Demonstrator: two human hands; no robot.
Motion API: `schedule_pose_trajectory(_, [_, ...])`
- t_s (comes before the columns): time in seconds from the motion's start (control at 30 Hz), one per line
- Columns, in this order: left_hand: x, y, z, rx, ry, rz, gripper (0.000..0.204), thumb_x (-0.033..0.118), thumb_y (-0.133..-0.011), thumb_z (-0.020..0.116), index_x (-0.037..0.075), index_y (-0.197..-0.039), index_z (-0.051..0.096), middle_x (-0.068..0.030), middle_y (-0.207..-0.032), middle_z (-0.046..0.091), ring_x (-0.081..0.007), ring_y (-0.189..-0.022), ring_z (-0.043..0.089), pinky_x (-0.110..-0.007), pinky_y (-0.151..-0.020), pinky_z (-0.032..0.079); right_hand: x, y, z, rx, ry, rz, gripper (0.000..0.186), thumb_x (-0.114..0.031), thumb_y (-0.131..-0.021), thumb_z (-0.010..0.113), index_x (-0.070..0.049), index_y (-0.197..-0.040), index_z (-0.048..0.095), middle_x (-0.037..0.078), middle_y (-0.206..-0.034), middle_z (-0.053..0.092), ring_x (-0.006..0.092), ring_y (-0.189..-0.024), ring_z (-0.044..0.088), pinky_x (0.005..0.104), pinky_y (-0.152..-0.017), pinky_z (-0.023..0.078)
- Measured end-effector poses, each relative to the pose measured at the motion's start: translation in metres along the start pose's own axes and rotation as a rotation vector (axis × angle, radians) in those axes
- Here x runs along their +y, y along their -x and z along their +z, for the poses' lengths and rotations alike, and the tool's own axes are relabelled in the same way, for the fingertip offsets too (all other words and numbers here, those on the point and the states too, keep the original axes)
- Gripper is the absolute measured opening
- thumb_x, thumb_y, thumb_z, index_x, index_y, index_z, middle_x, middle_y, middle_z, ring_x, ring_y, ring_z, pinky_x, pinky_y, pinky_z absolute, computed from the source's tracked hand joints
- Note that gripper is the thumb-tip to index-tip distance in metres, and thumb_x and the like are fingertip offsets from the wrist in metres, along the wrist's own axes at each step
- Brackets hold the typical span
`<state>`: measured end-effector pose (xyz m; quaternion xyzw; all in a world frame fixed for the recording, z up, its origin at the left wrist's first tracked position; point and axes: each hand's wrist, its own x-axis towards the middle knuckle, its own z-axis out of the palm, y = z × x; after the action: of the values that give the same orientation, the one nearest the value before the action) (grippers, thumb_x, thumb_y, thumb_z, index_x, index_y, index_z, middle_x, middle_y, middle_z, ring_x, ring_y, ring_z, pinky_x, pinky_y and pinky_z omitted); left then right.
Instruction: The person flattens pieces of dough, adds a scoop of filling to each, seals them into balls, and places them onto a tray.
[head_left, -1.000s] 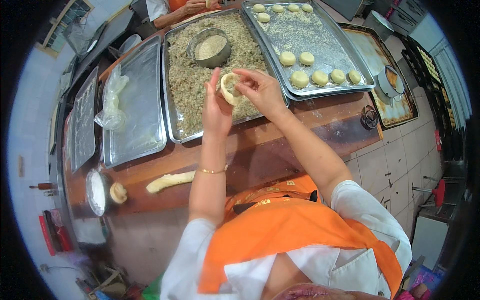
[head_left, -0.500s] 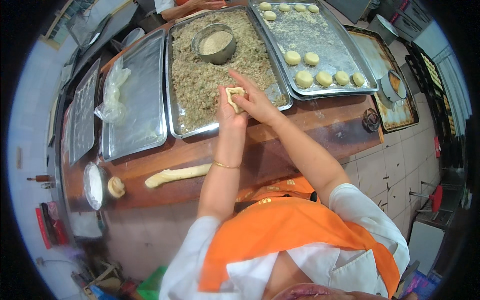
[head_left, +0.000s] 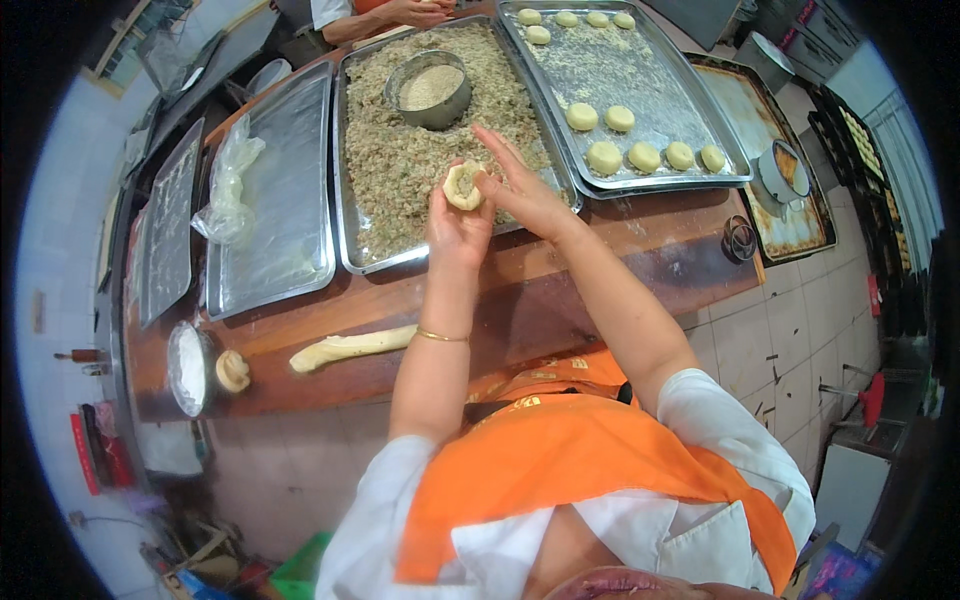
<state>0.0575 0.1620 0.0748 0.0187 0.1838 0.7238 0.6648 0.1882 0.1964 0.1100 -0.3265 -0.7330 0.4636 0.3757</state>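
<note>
A round dough wrapper (head_left: 465,186), cupped with its rim raised around a filling, rests in my left hand (head_left: 459,232). The fingers of that hand curl around its underside. My right hand (head_left: 525,195) is at the right side of the wrapper, its thumb touching the rim and its other fingers stretched out. Both hands are over the near edge of a metal tray of crumbly, greenish-beige filling (head_left: 395,170). In that filling sits a round metal container (head_left: 433,88) with pale, grainy contents.
Right stands a floured tray (head_left: 650,100) with several round dough pieces; left, a metal tray (head_left: 270,220) with a plastic bag (head_left: 232,180). A dough roll (head_left: 350,347), dough lump (head_left: 232,371) and bowl of white powder (head_left: 188,368) lie nearer. Another person's hands (head_left: 420,12) show beyond.
The dough wrapper has turned and tipped, so its opening and filling show more. My right thumb has moved from inside the opening to the rim, and its fingers have risen slightly.
</note>
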Motion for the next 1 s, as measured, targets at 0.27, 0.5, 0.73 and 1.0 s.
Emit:
schedule_pose_trajectory(0.27, [-0.011,0.006,-0.008,0.122,-0.125,0.025,0.026,0.032,-0.099,0.06,0.006,-0.105,0.063,-0.0068,-0.098,0.065,-0.0201,-0.091,0.065,-0.034,-0.079,0.056,0.003,0.024,0.026,-0.081,-0.286,0.039,0.067,-0.013,-0.091,0.062,-0.007,-0.152,0.034,0.01,-0.14,0.05,0.0186,-0.127,0.049,0.0325,-0.109,0.038])
schedule_pose_trajectory(0.5, [-0.008,0.002,-0.023,0.064,-0.143,0.122,0.029,0.031,-0.1,0.059,0.004,-0.111,0.06,-0.0057,-0.101,0.063,-0.018,-0.091,0.062,-0.033,-0.08,0.053,0.005,0.032,0.045,0.025,-0.084,-0.08,0.058,-0.005,-0.091,0.057,-0.006,-0.147,0.042,0.011,-0.134,0.056,0.0198,-0.126,0.052,0.0325,-0.107,0.041])
schedule_pose_trajectory(0.73, [0.009,0.058,-0.002,-0.198,-0.309,-0.026,0.033,0.036,-0.103,0.052,0.009,-0.121,0.057,-0.0033,-0.102,0.065,-0.0124,-0.082,0.066,-0.025,-0.064,0.058,-0.036,0.035,0.028,-0.134,-0.828,0.234,0.058,-0.006,-0.092,0.055,-0.013,-0.148,0.041,0.003,-0.122,0.058,0.0131,-0.103,0.06,0.0252,-0.079,0.054])
schedule_pose_trajectory(1.0, [0.012,0.062,-0.001,-0.028,-0.397,0.047,0.024,0.037,-0.101,0.056,0.014,-0.109,0.058,0.0014,-0.086,0.063,-0.0082,-0.062,0.059,-0.021,-0.04,0.043,-0.043,0.038,0.017,-0.466,-0.631,0.173,0.076,-0.007,-0.085,0.06,-0.015,-0.154,0.029,0.006,-0.148,0.041,0.0134,-0.11,0.056,0.0279,-0.081,0.053])
